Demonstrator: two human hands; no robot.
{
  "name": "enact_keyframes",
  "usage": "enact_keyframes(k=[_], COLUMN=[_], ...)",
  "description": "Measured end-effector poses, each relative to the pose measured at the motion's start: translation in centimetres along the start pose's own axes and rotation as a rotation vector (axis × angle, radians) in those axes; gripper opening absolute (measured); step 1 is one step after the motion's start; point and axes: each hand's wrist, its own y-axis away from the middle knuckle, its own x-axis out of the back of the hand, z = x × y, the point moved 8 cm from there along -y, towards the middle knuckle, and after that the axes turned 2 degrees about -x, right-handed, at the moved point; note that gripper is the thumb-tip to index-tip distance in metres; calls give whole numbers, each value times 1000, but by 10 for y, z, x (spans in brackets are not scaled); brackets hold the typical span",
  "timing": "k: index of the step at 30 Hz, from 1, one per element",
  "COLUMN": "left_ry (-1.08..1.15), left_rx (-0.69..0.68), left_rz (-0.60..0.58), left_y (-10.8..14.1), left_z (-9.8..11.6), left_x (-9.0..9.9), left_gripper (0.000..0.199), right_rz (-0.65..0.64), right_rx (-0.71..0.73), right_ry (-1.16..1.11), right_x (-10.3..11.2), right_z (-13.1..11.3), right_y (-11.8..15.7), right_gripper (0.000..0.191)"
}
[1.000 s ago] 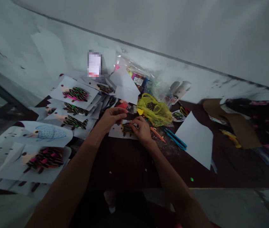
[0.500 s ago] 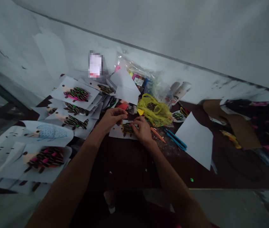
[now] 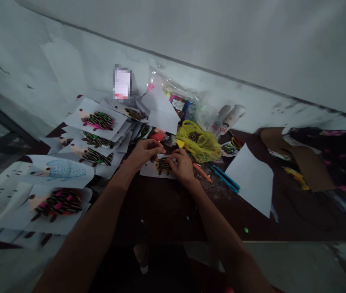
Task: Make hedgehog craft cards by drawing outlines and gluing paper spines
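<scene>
- Left hand [image 3: 142,155] fingertips sit slightly lower, nearer the card [image 3: 151,172], than in the earlier frame; right hand [image 3: 183,167] looks almost unmoved.
- Left thumb and forefinger draw close together above the card; right thumb and fingertips bunch at its decorated part. Whether either pinches anything, I cannot tell (the pieces are tiny and the light is dim).
- Under the fingers, the card lies flat on the table [image 3: 157,211], well in from the near edge, its striped hedgehog shape [image 3: 162,163] facing up.
- It should be light and bendy, the raised pieces probably easy to dislodge; the bare paper margins look the safest hold.
- Beyond the right hand lie the yellow bag [image 3: 201,151], orange tool [image 3: 203,173] and blue tool [image 3: 225,178]; their arrangement looks unchanged, like that of the stacked cards [image 3: 119,122] toward the left end.
</scene>
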Motion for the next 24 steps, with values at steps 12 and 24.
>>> enact_keyframes(k=[12, 24], left_ry=[-7, -76], left_rx=[13, -21], left_rz=[-18, -49], left_y=[0, -1], left_z=[-1, -6], left_x=[-1, -1], left_gripper=[21, 23], right_rz=[0, 72], right_rx=[27, -69], right_ry=[25, -383], right_x=[4, 16], right_z=[-10, -5], right_y=[3, 4], right_gripper=[18, 20])
